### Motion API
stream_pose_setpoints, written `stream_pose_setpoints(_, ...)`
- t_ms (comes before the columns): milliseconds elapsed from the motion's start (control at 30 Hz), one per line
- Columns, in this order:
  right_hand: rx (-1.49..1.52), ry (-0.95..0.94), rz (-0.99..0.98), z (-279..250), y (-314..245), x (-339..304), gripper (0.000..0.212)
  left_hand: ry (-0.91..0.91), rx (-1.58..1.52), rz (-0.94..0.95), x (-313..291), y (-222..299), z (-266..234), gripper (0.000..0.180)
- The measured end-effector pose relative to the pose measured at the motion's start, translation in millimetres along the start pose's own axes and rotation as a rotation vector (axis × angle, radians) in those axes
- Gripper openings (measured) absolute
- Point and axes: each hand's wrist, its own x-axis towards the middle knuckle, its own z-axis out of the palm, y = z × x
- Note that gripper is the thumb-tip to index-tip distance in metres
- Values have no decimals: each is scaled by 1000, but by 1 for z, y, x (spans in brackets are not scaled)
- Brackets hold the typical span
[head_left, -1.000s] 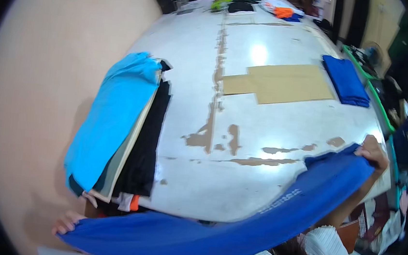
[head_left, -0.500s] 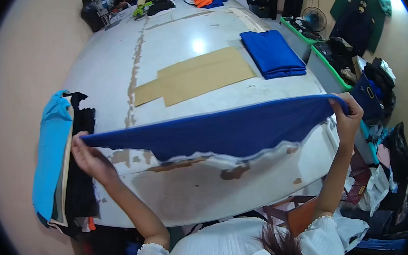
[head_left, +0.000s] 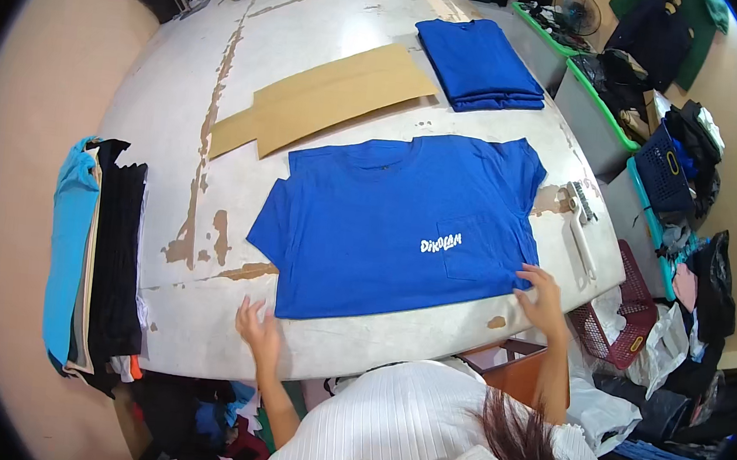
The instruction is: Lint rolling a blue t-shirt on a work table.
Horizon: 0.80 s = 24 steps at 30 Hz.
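Note:
A blue T-shirt lies spread on the table before me, its collar away from me, with a chest pocket and white print on its right half. My right hand has its fingers apart and touches the shirt's lower right corner. Just off the lower left corner is my left hand, fingers spread, holding nothing. Beyond the shirt lies a tan cardboard template with a narrower tab at its left end. A white-handled brush rests to the right of the shirt.
A stack of folded blue shirts sits at the far right of the white, peeling table. Folded black and light-blue garments line the left edge. Bins and a maroon basket stand along the right side.
The blue shirt, stretched in the air between both hands before, now lies flat on the table. Both hands have let go of its edge and come down closer to me, and the brush is uncovered.

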Motion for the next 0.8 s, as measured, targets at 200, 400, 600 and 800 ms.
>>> stream_pose_setpoints(200,-19,-90,-73,107,-86,30,46,-318,33,458,11,137,79,44)
stream_pose_setpoints(400,-251,-133,-193,137,-93,39,52,-381,261,535,3,135,122,56)
stream_pose_setpoints(600,-438,25,208,66,-6,38,55,-337,320,208,25,71,66,62)
stream_pose_setpoints(800,-468,36,194,95,-15,53,60,-397,321,240,33,103,93,59)
